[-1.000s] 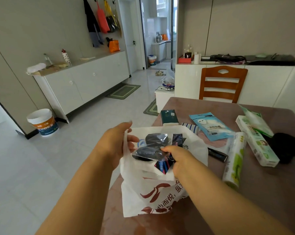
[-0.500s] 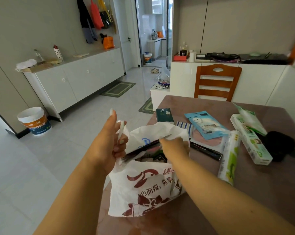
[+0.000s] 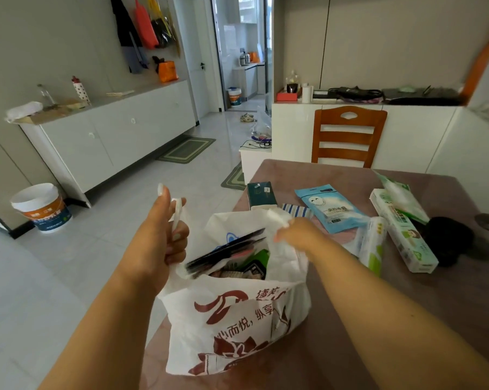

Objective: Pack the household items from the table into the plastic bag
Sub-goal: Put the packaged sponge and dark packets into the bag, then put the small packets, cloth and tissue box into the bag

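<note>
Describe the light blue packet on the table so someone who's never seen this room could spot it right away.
Start at the brown table in front of the wooden chair. Beyond the white printed plastic bag, the flat light blue packet lies between a dark green box and a long white-and-green carton. It alone shows a smiling face.

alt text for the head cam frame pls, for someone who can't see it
A person's left hand and right hand each hold a handle of a white plastic bag open on a brown table, with dark packets already inside. Unpacked beside it: a blue pouch, long box and roll.
</note>
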{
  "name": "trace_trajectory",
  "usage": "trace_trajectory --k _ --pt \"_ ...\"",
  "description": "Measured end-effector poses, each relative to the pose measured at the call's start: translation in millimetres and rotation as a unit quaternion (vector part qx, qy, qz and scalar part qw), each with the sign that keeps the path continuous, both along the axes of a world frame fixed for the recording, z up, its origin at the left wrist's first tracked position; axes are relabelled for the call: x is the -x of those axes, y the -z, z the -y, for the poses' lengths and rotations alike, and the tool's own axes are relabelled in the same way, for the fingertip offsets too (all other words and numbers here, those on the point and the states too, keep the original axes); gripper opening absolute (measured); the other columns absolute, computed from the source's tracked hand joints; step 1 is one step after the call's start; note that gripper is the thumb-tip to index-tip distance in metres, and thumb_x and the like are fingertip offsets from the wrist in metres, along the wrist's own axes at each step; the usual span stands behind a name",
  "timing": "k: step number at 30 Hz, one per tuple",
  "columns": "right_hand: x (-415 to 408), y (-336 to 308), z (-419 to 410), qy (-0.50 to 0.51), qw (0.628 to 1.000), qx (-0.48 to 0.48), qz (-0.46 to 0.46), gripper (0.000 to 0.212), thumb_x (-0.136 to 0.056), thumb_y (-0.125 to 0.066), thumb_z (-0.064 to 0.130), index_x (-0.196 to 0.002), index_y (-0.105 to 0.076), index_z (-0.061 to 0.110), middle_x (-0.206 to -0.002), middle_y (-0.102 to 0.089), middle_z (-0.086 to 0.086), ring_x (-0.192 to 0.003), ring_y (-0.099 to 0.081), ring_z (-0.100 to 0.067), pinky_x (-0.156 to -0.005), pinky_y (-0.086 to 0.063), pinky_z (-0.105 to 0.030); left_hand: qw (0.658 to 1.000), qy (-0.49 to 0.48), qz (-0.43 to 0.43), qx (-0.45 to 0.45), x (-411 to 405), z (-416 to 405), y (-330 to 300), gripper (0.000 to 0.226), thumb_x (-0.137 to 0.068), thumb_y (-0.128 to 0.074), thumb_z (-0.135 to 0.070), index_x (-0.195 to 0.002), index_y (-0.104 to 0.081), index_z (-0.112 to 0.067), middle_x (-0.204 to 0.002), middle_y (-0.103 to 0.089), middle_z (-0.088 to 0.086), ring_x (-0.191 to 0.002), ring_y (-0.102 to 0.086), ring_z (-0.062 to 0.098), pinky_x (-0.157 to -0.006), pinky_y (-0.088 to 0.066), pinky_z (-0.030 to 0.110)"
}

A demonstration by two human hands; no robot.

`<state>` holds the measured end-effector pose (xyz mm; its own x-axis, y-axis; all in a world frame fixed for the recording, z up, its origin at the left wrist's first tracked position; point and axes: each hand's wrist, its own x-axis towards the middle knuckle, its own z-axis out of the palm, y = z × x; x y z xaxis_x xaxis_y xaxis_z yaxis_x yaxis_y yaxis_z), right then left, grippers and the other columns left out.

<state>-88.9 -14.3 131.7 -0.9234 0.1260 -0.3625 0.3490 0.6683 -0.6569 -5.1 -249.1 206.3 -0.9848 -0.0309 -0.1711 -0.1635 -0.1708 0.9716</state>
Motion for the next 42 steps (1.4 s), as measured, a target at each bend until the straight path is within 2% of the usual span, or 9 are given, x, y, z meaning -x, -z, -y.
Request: trace_trajectory --k 3,7,14,18,25,31,33,36,42 --pt "11 -29 -12 0.108 0.949 0.278 -0.101 0.021 -0.090 -0.057 0.009 -0.109 -0.065 0.010 -0.095 -0.060 -0.011 -0.088 -0.059 -0.024 -0.086 -0.053 -0.038 0.999 -0.005 -0.021 0.024 17 -5 -7 0.066 -0.086 -0.034 -0.072 -0.119 -0.051 -0.018 -0.059 -0.026 -0.003 -0.044 -0.018 0.006 -0.038 -0.019 0.017" --pt "13 -75 -17 0.097 0.860 0.458 -0.204 0.044 -0.094 -0.043 -0.004 -0.133 -0.054 0.011 -0.073 -0.053 -0.007 -0.047 -0.038 -0.009 -0.052 -0.040 -0.023 0.996 -0.005 -0.067 0.058 40 -16 -30 0.057 -0.087 -0.030 -0.074 -0.100 -0.047 -0.021 -0.063 -0.022 -0.002 -0.048 -0.014 0.008 -0.045 -0.013 0.022" --pt "14 -74 -24 0.048 0.933 0.257 -0.247 0.042 -0.098 -0.045 0.009 -0.134 -0.051 0.029 -0.120 -0.059 -0.002 -0.055 -0.040 -0.006 -0.039 -0.036 -0.017 0.994 -0.017 -0.080 0.078 37 -14 -28 0.058 -0.092 -0.027 -0.068 -0.127 -0.049 -0.028 -0.061 -0.026 -0.002 -0.052 -0.016 0.009 -0.051 -0.016 0.025" --pt "5 -38 -14 0.032 0.978 0.106 -0.179 0.039 -0.099 -0.042 0.018 -0.136 -0.047 0.030 -0.116 -0.051 -0.003 -0.085 -0.049 -0.020 -0.073 -0.057 -0.035 0.993 -0.050 -0.026 0.101 35 -13 0 0.060 -0.092 -0.028 -0.068 -0.131 -0.047 -0.027 -0.062 -0.029 0.001 -0.047 -0.022 0.009 -0.045 -0.020 0.022" --pt "-15 -55 18 -0.024 0.898 -0.131 -0.420 0.072 -0.083 -0.064 0.035 -0.145 -0.030 0.025 -0.144 -0.039 -0.002 -0.132 -0.032 -0.024 -0.109 -0.030 -0.041 0.968 -0.130 -0.021 0.215 29 -10 -11 0.059 -0.097 -0.025 -0.059 -0.118 -0.057 -0.014 -0.071 -0.053 0.011 -0.059 -0.049 0.022 -0.057 -0.043 0.030" --pt "-21 -63 18 -0.068 0.867 -0.029 -0.493 0.038 -0.085 -0.064 0.025 -0.122 -0.057 0.020 -0.123 -0.057 0.003 -0.116 -0.046 -0.015 -0.098 -0.034 -0.027 0.796 -0.261 -0.220 0.500 10 -19 -45 0.079 -0.090 -0.024 -0.064 -0.094 -0.057 0.007 -0.098 -0.058 0.036 -0.097 -0.053 0.050 -0.080 -0.046 0.056" --pt "-13 -65 3 0.000 0.889 0.062 -0.454 0.027 -0.088 -0.062 0.024 -0.115 -0.059 0.021 -0.115 -0.062 0.005 -0.106 -0.053 -0.011 -0.086 -0.044 -0.021 0.831 -0.227 -0.279 0.425 5 -48 -63 0.059 -0.094 -0.030 -0.056 -0.083 -0.056 -0.004 -0.084 -0.054 0.022 -0.082 -0.051 0.032 -0.067 -0.044 0.044" --pt "4 -58 -30 0.082 0.916 0.142 -0.367 0.012 -0.092 -0.057 0.024 -0.103 -0.061 0.022 -0.101 -0.063 0.005 -0.093 -0.058 -0.012 -0.068 -0.043 -0.019 0.923 -0.094 -0.237 0.289 14 -98 -73 0.047 -0.097 -0.038 -0.046 -0.097 -0.062 -0.005 -0.093 -0.060 0.016 -0.085 -0.053 0.021 -0.084 -0.049 0.049" --pt "32 -2 -110 0.184 0.955 0.111 -0.203 0.009 -0.090 -0.054 0.022 -0.086 -0.061 0.020 -0.102 -0.069 -0.010 -0.092 -0.064 -0.028 -0.085 -0.054 -0.043 0.991 0.087 -0.017 0.100 38 -204 -31 0.031 -0.099 -0.044 -0.033 -0.096 -0.063 -0.009 -0.088 -0.065 0.005 -0.083 -0.062 0.018 -0.080 -0.052 0.033"
